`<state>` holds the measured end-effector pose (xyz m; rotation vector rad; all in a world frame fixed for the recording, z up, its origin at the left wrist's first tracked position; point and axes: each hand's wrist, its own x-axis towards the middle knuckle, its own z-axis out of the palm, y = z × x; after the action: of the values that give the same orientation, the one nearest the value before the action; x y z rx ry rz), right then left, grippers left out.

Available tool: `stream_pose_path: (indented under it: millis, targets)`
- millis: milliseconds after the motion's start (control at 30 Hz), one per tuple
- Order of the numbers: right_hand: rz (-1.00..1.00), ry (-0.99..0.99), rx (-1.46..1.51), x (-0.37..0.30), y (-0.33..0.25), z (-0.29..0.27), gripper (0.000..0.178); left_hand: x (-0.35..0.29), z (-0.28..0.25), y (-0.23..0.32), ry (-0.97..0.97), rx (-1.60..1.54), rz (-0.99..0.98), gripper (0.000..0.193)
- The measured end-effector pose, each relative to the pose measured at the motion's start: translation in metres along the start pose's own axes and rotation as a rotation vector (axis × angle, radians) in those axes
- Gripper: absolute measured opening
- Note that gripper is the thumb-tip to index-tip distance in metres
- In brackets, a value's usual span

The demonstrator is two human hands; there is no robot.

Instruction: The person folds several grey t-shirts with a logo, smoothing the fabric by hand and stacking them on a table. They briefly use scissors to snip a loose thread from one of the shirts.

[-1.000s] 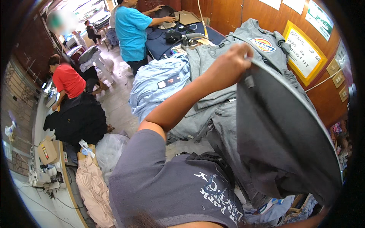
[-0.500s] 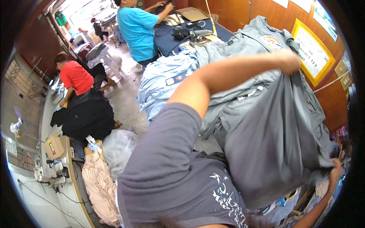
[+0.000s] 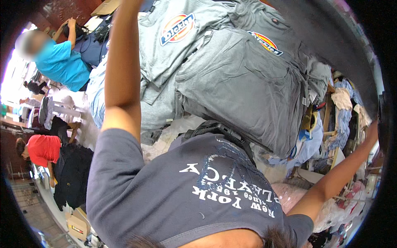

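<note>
Cloth (image 3: 331, 39), dark, stretches at two o'clock, past our shirts (image 3: 244, 82) at one. Both hands are beyond view, toward eleven and three; their grip we cannot tell. Probably we're spreading it; next likely calls for lowering it level.

Blazed to white around the bright opening (image 3: 11, 89) at the left, losing detail there. Fell softly and evenly across the grey shirts (image 3: 244, 78), showing creases clearly. Sank into shadow on the dark cloth (image 3: 339, 45) at upper right. Blurred over a co-worker's head (image 3: 31, 45). Curved strongly toward the edges, blackened at the corners.
</note>
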<state>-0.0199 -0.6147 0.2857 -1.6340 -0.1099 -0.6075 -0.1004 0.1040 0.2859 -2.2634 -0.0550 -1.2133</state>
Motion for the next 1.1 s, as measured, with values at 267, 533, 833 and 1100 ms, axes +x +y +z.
stream_pose_path:
  millis: [267,533,833,1100]
  targets:
    - [0.468,-0.055,-0.025,-0.275,0.183,0.056,0.024,-0.261,-0.002,0.159,-0.496,-1.292,-0.584,0.027]
    - [0.407,0.18,-0.009,-0.334,0.188,0.068,0.037,-0.273,-0.018,0.178,-0.218,-1.185,-0.722,0.013]
    - [0.391,0.283,-0.221,-0.354,0.196,0.101,0.052,-0.263,-0.042,0.19,-0.245,-0.929,-0.524,0.015]
    - [0.359,0.339,-0.186,-0.357,0.199,0.109,0.056,-0.294,-0.015,0.191,-0.102,-0.96,-0.614,0.011]
